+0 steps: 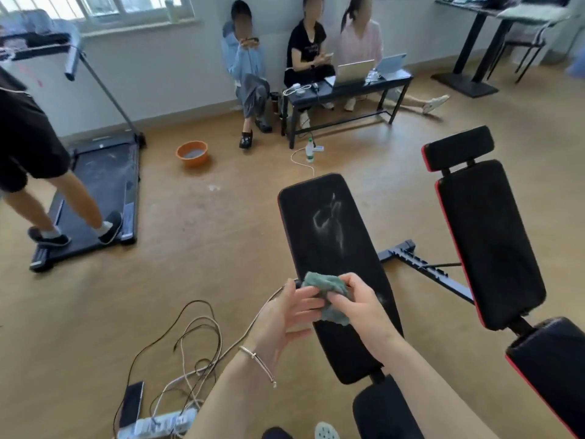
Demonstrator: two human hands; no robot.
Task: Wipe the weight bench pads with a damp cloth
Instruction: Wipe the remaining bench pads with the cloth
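A person gathers a crumpled teal cloth [326, 288] just above the near end of the black bench pad [335, 248]. The right hand [357, 308] grips it firmly while the left hand [291, 312], fingers loosely extended, seems to steady its underside, probably to fold up a fresh face. A whitish smear [329, 220] farther up the pad is not yet wiped.

— Any lettering that can be read here?
— None. The print on the black T-shirt [305, 49], upper middle, is too blurred, and the power strip [164, 421], lower left, shows only illegible marks.
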